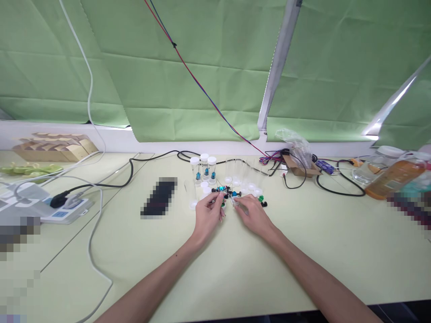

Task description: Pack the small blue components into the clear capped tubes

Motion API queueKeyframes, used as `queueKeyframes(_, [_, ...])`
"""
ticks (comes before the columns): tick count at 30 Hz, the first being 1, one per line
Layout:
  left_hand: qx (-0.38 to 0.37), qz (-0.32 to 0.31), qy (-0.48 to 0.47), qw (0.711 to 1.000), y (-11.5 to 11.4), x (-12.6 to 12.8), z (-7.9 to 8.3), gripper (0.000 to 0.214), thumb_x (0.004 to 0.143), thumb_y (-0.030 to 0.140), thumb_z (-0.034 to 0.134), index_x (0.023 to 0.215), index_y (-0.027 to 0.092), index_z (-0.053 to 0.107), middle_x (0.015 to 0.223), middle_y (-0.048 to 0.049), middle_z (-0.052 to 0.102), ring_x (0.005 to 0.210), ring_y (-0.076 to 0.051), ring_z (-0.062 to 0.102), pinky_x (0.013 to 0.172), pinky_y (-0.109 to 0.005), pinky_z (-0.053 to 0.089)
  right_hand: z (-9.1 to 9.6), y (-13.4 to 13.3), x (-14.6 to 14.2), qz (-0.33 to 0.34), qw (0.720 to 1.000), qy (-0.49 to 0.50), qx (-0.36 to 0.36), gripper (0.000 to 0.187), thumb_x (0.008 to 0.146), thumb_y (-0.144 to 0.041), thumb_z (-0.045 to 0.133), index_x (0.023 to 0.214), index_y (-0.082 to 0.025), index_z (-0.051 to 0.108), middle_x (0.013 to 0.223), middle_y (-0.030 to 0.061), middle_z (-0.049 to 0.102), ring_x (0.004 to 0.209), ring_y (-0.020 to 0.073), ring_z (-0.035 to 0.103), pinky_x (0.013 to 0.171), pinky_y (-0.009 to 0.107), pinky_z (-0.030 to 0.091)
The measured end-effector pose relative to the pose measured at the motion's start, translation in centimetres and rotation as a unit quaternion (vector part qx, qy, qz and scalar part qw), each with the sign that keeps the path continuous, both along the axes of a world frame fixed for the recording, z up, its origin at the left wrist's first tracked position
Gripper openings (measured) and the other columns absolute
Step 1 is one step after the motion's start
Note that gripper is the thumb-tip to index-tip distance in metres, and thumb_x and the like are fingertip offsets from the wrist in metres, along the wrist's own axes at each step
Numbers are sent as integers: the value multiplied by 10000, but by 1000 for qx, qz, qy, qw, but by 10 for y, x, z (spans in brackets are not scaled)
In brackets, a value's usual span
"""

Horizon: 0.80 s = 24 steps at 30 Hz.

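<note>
Both hands meet over the middle of the pale worktop [256,278], in among a cluster of small parts [222,189], mostly black with some blue and teal. The left hand [208,213] has thumb and forefinger pinched together on small parts at the near edge of the cluster. The right hand [252,214] is bent in from the other side, its thumb and forefinger close together just beside the same cluster; those tips are too small in this view to tell whether that grip is closed on a piece. A green piece [261,198] and a black piece [264,204] lie just beyond the right knuckles. Behind the left hand, three white-capped tubes [212,168] stand upright, each with a blue piece inside, and loose white caps [204,184] lie in front of them. Clear tubes [239,168] with white ends stand in a group behind the cluster. Farther left are a dark, pixelated rectangle [159,197] and a power strip [63,215] with a black plug [59,199] in it. Farther right, a plastic bag [294,143] rests on a small cardboard box [301,169], and a bottle of amber liquid [393,179] leans near a clear jar [372,166].
</note>
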<state>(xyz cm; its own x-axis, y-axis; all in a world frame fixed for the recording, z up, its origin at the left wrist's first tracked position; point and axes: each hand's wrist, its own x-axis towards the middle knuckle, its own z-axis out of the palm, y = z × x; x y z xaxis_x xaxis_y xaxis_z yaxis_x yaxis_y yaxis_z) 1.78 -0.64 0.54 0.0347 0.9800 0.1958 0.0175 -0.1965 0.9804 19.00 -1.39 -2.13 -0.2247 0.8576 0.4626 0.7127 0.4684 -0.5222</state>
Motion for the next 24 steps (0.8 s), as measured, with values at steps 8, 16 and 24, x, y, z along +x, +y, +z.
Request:
queueKeyframes(8, [-18, -19, -22, 999, 2, 2, -4, 381, 808, 538, 619, 792, 158, 649, 662, -17, 619, 425, -108, 523, 395, -234, 423, -3, 0, -11, 0, 997, -53, 55, 316, 948, -263, 511, 1241, -191, 606, 1265, 112, 614, 1161, 292, 480, 973, 460, 404])
queueKeyframes(16, [-30, -36, -58, 997, 5, 4, -7, 404, 781, 557, 640, 789, 153, 637, 609, -1, 599, 449, -129, 557, 419, -255, 457, -2, 4, -20, 11, 986, -155, 52, 384, 972, -281, 464, 1345, -203, 518, 1417, 122, 499, 1274, 303, 396, 1043, 502, 314])
queueKeyframes(24, [-49, -41, -92, 994, 8, 3, -10, 399, 752, 537, 683, 790, 141, 641, 655, -5, 604, 479, -117, 566, 446, -251, 471, 0, 3, -20, 20, 984, -168, 47, 332, 992, -249, 416, 1280, -185, 569, 1375, 121, 541, 1268, 301, 405, 1033, 505, 303])
